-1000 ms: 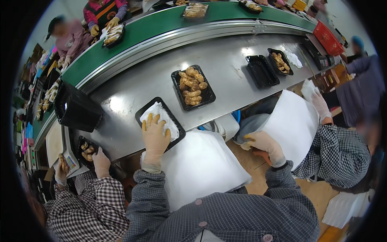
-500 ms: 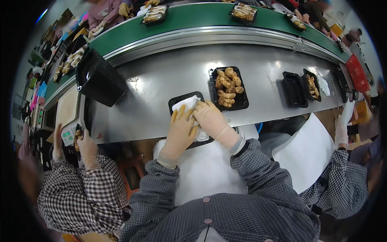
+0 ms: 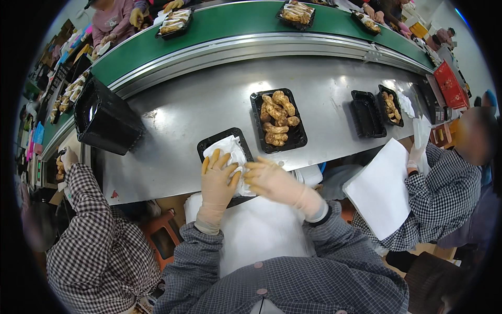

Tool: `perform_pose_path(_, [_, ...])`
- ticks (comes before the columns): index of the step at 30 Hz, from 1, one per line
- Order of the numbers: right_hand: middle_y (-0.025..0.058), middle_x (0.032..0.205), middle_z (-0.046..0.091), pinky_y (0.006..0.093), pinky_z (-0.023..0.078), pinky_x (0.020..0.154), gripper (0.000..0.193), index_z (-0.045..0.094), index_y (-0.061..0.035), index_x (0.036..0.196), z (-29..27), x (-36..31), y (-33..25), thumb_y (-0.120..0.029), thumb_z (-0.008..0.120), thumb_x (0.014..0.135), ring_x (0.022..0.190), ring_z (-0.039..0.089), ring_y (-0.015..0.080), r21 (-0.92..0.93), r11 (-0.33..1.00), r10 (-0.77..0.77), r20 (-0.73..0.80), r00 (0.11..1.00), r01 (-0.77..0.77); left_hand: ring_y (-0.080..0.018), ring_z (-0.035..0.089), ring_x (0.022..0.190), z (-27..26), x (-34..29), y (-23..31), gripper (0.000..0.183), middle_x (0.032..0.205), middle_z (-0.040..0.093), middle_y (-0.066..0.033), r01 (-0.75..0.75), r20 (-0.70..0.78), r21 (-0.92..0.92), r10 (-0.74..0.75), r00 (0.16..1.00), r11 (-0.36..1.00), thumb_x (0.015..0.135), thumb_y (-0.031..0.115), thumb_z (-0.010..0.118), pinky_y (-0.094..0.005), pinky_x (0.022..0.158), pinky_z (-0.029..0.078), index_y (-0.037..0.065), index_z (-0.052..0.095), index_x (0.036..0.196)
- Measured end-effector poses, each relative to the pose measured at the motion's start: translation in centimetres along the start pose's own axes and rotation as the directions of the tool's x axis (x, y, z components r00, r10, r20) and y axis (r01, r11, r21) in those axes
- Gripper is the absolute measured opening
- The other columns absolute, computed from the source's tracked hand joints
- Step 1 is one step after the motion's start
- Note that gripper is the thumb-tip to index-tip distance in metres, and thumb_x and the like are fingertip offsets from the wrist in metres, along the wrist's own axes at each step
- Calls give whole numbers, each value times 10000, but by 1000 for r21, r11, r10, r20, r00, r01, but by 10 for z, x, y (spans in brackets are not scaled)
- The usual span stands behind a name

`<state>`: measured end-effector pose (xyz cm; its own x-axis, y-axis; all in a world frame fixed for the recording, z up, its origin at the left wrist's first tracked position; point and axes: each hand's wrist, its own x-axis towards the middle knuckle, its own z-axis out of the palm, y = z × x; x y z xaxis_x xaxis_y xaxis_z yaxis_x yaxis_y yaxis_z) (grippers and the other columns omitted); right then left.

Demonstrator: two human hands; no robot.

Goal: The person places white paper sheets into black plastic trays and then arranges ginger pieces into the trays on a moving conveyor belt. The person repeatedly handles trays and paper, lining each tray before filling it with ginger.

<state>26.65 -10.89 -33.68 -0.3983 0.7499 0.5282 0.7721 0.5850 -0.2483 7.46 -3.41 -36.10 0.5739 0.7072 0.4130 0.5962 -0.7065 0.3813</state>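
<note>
Just in front of me, at the table's near edge, is a black plastic tray (image 3: 204, 148) lined with crumpled white paper (image 3: 230, 145). My gloved left hand (image 3: 217, 184) rests on the paper with its fingers spread. Beside it, over the tray's right side, my gloved right hand (image 3: 277, 183) is a little blurred, its fingers stretched out leftward. Neither hand appears to hold anything. A second black tray (image 3: 298, 142) lies beyond and to the right, filled with thick, knobbly brown pieces that look like mushrooms (image 3: 277, 112). My hands are apart from it.
Stacked black trays (image 3: 107, 118) stand at left. On the right lie an empty black tray (image 3: 368, 115) and a smaller filled one (image 3: 389, 107). A green conveyor belt (image 3: 225, 29) carries filled trays behind the metal table (image 3: 188, 94). White sheets (image 3: 379, 193) and co-workers flank me.
My hands have drawn apart; the right one has pulled back from the paper, which now lies more spread out in the tray. The head view has shifted. The right-hand co-worker has come further into view.
</note>
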Motion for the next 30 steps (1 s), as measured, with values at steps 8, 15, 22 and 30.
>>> perform_pose_path(8, [100, 1081, 674, 402, 492, 862, 298, 671, -54, 1077, -59, -11, 97, -40, 656, 780, 1021, 624, 278, -362, 802, 409, -245, 879, -474, -341, 480, 1316, -1, 1, -3, 227, 1242, 622, -102, -16, 10, -3, 16, 1000, 1000, 782, 183, 756, -514, 1115, 301, 140, 735, 1003])
perform_pose_path(15, [89, 946, 675, 400, 490, 806, 256, 699, -69, 1021, -64, -6, 101, -121, 725, 772, 904, 628, 289, -289, 827, 434, -218, 874, -483, -342, 478, 1319, 0, 0, -4, 226, 1231, 626, -93, -2, 0, -36, 2, 1000, 999, 782, 167, 757, -523, 1114, 306, 144, 733, 1005])
perform_pose_path(22, [119, 972, 686, 367, 501, 817, 213, 711, -55, 1023, -81, -24, 83, -138, 722, 826, 910, 641, 292, 75, 749, 647, -296, 702, -659, -339, 476, 1320, -3, -1, -6, 229, 1231, 625, -87, -8, -1, -36, 8, 1000, 999, 785, 157, 757, -532, 1117, 306, 147, 728, 1012])
perform_pose_path(30, [115, 840, 687, 368, 509, 740, 221, 714, -49, 1026, -66, -31, 95, -193, 697, 859, 771, 656, 281, -77, 659, 706, -278, 651, -748, -339, 495, 1303, -2, -1, -7, 217, 1218, 634, -104, -24, -27, -36, 23, 999, 999, 776, 172, 756, -511, 1108, 315, 127, 734, 987])
